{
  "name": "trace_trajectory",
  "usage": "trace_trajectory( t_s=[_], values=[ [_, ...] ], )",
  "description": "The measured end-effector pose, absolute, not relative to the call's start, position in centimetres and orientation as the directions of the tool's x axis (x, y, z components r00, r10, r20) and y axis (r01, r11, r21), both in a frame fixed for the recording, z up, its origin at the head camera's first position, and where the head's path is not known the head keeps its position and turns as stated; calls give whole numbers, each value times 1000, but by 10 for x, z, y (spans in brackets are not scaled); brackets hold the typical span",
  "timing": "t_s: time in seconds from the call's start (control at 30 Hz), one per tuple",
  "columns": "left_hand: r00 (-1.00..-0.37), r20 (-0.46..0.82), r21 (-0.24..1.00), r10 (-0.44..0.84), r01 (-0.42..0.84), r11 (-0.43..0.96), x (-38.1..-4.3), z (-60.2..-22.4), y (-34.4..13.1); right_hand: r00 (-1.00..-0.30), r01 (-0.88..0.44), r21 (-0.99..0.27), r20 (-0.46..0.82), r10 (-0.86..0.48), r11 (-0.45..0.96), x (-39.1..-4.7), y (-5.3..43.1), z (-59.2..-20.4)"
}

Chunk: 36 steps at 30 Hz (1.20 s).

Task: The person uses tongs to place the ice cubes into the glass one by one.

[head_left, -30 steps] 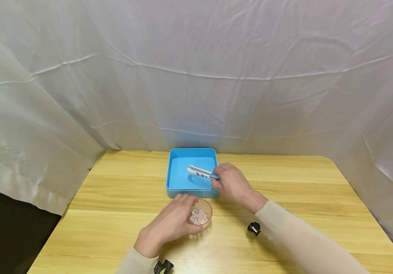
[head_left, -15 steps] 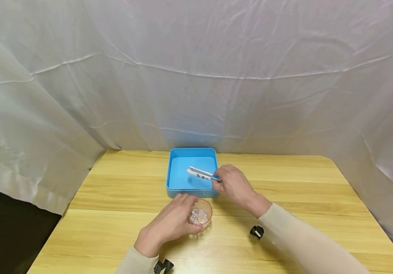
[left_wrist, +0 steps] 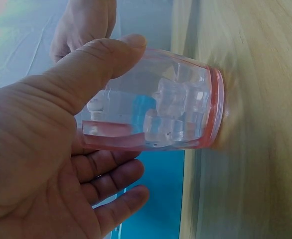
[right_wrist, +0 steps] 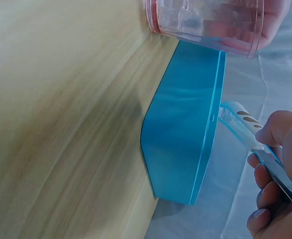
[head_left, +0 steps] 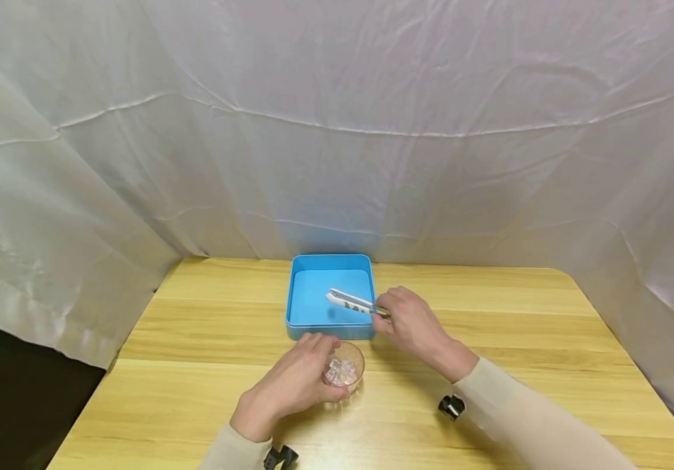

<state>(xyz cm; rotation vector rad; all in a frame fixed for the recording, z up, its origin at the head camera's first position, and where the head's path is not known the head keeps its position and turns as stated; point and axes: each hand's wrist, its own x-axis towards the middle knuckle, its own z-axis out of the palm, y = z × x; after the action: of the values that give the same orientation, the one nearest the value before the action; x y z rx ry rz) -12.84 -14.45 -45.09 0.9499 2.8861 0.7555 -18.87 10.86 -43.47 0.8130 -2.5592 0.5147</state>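
Observation:
My left hand (head_left: 291, 380) holds a clear pinkish cup (left_wrist: 131, 134) upright on the table, thumb on the near side and fingers on the far side. Several clear ice-like cubes (head_left: 341, 372) lie in its bottom. With my right hand (head_left: 412, 326) I grip a pair of tongs (head_left: 351, 303), white at the tips with bluish handles. Their white ends hang over the inside of a shallow blue box (head_left: 329, 332), above its floor. In the right wrist view the box rim hides the tips of the tongs (right_wrist: 243, 122); whether they pinch anything cannot be told.
The wooden table (head_left: 489, 307) carries the cup and the box, which stands close behind the cup. A pale cloth curtain (head_left: 337, 163) hangs along the back and sides. A black wrist camera (head_left: 451, 407) sits under the right sleeve.
My right hand has drifted slightly right and toward me with the tongs, whose ends remain over the blue box. The left hand and the cup have not moved.

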Motion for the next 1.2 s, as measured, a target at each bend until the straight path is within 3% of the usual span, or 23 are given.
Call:
trace_trajectory(
  t_s=[0.6, 0.9, 1.2],
  values=[
    [-816, 149, 405, 558, 565, 719, -127, -450, -145, -702, -639, -221, 558, -442, 737, -162, 129, -432],
    [-812, 192, 353, 552, 581, 733, -123, -448, -149, -636, -685, -211, 640, -431, 698, -134, 143, -426],
    [-784, 271, 279, 558, 619, 734, -123, -447, -145, -615, -715, -227, 656, -438, 662, -102, 151, -426]
  ],
)
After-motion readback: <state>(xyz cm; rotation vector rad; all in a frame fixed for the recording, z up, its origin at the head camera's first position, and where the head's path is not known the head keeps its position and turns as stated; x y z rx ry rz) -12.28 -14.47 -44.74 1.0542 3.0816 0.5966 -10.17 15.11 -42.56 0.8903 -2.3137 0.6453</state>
